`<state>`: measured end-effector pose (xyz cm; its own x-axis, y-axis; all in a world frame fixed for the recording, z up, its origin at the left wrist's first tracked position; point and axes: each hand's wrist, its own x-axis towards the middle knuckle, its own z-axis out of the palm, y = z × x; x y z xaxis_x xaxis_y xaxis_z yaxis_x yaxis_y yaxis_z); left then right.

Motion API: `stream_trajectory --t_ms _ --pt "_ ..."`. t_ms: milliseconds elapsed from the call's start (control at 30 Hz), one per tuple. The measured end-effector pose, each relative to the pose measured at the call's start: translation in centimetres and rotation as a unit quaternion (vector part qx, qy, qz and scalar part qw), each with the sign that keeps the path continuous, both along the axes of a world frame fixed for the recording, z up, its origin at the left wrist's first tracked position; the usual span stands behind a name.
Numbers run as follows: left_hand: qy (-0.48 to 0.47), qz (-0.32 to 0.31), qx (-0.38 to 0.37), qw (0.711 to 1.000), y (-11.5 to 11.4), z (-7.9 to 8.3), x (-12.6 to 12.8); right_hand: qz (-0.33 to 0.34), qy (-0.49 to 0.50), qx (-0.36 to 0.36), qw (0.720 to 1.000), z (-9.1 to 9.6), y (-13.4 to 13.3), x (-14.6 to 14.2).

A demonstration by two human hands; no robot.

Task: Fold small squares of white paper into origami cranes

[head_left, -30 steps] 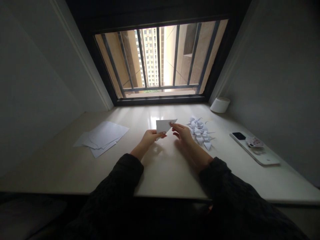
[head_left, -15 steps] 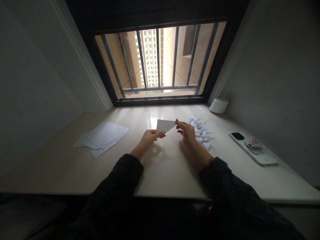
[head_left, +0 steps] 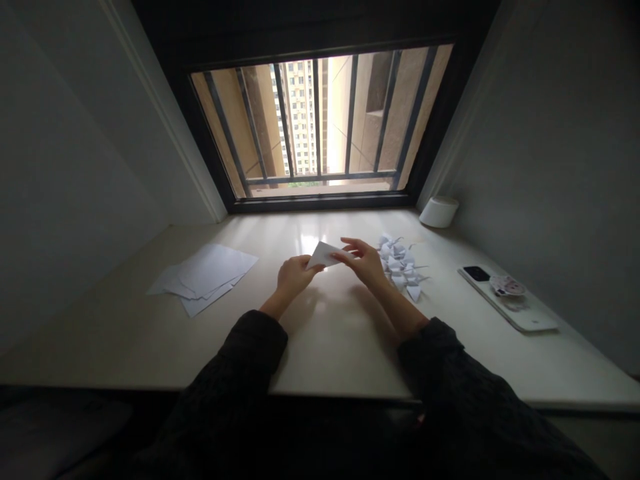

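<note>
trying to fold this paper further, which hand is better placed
Probably the right hand: its fingers are at the pointed tip of the folded white paper, while the left hand grips the paper's other end and could steady it.

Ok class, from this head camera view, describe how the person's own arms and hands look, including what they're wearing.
Both arms wear dark, chunky knit sleeves: the left sleeve and the right sleeve end partway along the forearms. The left hand and right hand are bare, without gloves.
</note>
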<state>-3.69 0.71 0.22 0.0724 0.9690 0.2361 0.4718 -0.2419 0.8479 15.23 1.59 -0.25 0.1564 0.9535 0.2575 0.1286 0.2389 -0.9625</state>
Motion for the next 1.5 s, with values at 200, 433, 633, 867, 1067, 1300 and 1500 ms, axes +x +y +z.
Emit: stream_trajectory --t_ms 200,433,633,867,1067,1300,1500 --pt "0.074 0.051 0.090 0.992 -0.8 1.2 -0.2 0.091 -0.130 -0.042 0.986 -1.0 -0.2 0.1" --pt "-0.066 0.074 0.111 0.989 -0.2 0.7 0.1 0.033 0.013 -0.058 0.998 -0.8 -0.2 -0.7" --pt "-0.194 -0.044 -0.017 0.980 0.3 -1.0 1.2 0.044 0.090 -0.089 0.991 -0.5 -0.7 -1.6" --pt "-0.263 0.008 -0.033 0.964 -0.1 -1.3 2.3 0.076 0.105 -0.104 0.986 -0.9 -0.9 -1.8" --pt "-0.280 0.029 -0.041 0.959 0.0 -1.4 2.3 0.095 0.120 -0.120 0.981 -1.2 -1.0 -1.9" --pt "-0.311 0.023 -0.056 0.948 -0.5 -0.9 2.5 0.103 0.109 -0.126 0.981 -1.1 -0.9 -1.8" --pt "-0.334 0.061 -0.074 0.938 -0.4 -0.8 2.4 0.112 0.103 -0.113 0.982 -1.0 -1.1 -2.0"
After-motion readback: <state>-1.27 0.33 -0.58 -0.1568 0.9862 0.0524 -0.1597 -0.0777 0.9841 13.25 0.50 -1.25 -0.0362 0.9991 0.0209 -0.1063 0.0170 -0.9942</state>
